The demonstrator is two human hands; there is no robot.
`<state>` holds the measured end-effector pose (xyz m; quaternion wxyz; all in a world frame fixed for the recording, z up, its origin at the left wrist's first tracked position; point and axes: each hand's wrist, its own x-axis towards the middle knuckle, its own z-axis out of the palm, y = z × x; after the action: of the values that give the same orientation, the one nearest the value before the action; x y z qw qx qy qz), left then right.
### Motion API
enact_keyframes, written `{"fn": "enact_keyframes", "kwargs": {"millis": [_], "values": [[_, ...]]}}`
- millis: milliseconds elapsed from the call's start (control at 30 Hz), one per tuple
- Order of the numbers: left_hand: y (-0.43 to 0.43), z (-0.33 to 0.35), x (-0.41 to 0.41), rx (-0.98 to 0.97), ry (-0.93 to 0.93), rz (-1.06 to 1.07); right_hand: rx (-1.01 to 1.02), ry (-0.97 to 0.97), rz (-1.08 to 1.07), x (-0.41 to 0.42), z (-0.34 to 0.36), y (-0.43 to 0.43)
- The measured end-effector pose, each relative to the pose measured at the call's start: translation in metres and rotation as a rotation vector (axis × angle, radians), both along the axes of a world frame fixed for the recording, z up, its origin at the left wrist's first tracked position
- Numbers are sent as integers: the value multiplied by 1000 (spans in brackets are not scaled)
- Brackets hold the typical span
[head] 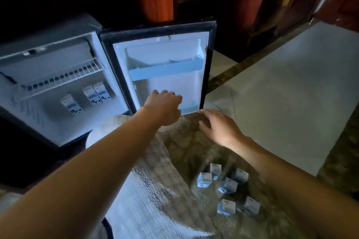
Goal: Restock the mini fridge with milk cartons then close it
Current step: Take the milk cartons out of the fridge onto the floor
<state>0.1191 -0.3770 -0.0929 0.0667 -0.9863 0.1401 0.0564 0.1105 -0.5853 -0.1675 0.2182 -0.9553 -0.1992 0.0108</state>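
Fridge (48,122) open, three cartons (96,94) inside; six more lower right. Left hand (165,106) at door shelf (190,108), grip unclear. Right hand (219,126) relaxed, empty.

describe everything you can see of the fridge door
The door stands wide open, its inner side facing the camera. It has a dark frame and a white, plastic-looking liner with two pale blue shelf rails. The upper rail has nothing visible behind it. The lower rail is partly hidden by the left hand reaching toward it; whether the hand touches it cannot be told.
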Motion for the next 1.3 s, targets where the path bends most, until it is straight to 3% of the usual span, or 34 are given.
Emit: {"fn": "enact_keyframes", "kwargs": {"millis": [267, 567, 900, 1300], "values": [[111, 49, -2, 27, -87, 162, -21, -113, 136, 52, 67, 85], [220, 26, -18, -69, -126, 347, -47, -145, 426, 79, 98, 204], [311, -22, -14, -114, -141, 488, -157, -102, 636, 105, 72, 327], [393, -110, 12, -100, -45, 598, -278, 20, 808, 147, -20, 449]]}}
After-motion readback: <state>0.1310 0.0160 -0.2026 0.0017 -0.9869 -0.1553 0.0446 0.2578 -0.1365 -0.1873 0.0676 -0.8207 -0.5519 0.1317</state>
